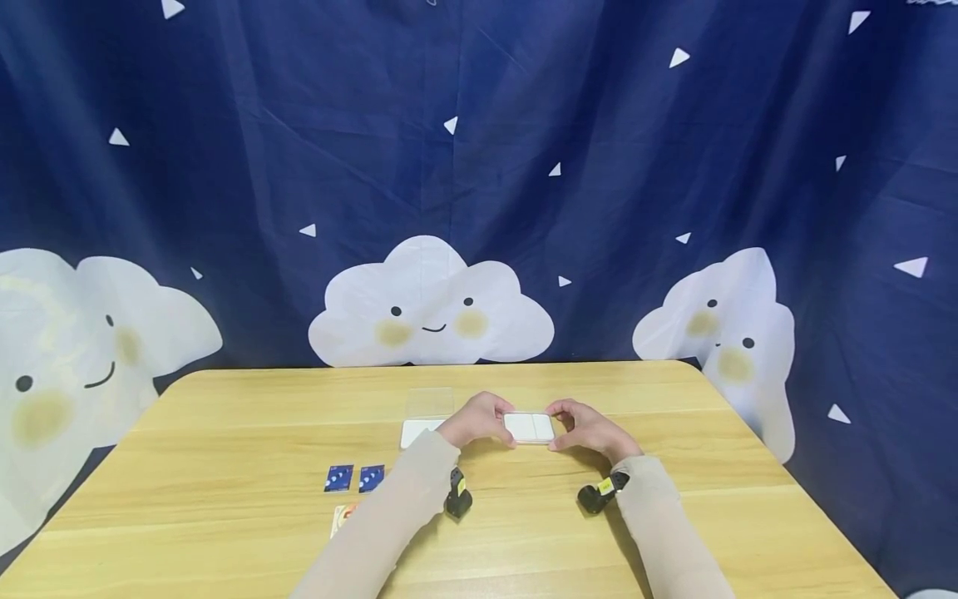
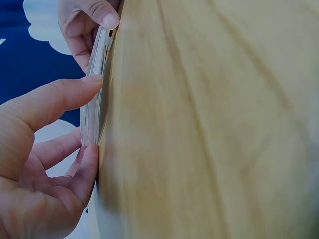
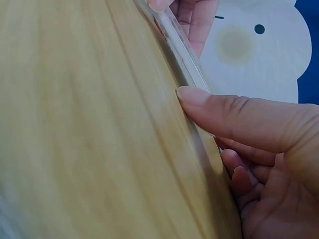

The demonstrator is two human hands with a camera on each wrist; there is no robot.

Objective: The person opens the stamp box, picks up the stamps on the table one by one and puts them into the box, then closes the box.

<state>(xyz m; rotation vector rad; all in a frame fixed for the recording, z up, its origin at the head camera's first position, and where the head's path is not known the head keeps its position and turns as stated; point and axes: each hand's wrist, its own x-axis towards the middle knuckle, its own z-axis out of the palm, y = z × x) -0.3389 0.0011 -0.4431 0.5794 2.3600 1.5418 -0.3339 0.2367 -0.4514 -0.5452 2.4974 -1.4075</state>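
A flat white rectangular case (image 1: 529, 427) with clear edges and a dividing line across its top is held between both hands at the tabletop. My left hand (image 1: 479, 418) pinches its left end, thumb on the near edge and fingers at the far side. The right hand (image 1: 591, 428) grips the opposite end the same way. Edge-on in the left wrist view, the case (image 2: 92, 112) looks thin, clear and layered. Also in the right wrist view, the thumb presses along the edge of the case (image 3: 182, 52). Its contents cannot be made out.
Left of the hands lies a white piece (image 1: 416, 431), partly behind the left wrist, with a clear flat panel (image 1: 430, 403) beyond it. Two small blue packets (image 1: 339, 477) lie nearer, and an orange-and-white packet (image 1: 341, 517) is partly covered by the left sleeve.
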